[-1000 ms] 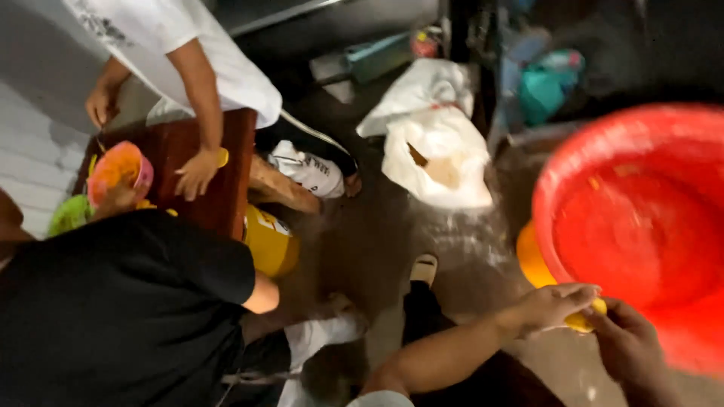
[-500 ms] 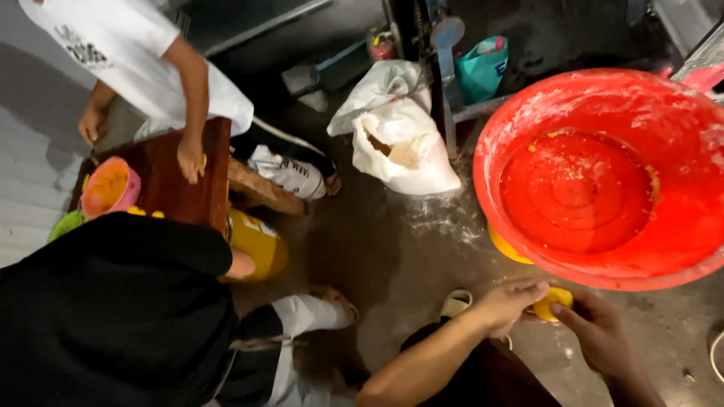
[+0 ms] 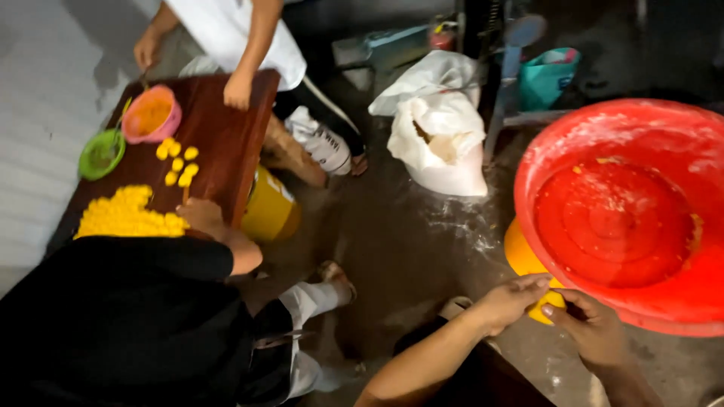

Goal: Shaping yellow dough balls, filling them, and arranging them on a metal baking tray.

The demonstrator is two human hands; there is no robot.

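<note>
The person's two hands meet at about five o'clock in the view, closed together on a small yellow lump of dough [image 3: 553, 304]. The left hand [image 3: 509, 300] pinches it from one side with fingers curled, and the right hand [image 3: 596, 332] grips it from the other. The lump looks soft, smooth and matte, roughly rounded, and sits just under the rim of a big red plastic basin [image 3: 603, 136] at three o'clock. The basin is round and glossy, dusted with white flour and flecked with yellow crumbs; a yellow rounded thing [image 3: 520, 252] peeks from beneath it.

At ten o'clock stands a dark brown wooden desk [image 3: 226, 143], carrying a heap of yellow dough balls [image 3: 124, 215], a pink bowl [image 3: 151, 114] and a green bowl [image 3: 101, 153]. Two other people's hands rest on it. A crumpled white sack [image 3: 441, 143] slumps on the flour-streaked floor at twelve o'clock.
</note>
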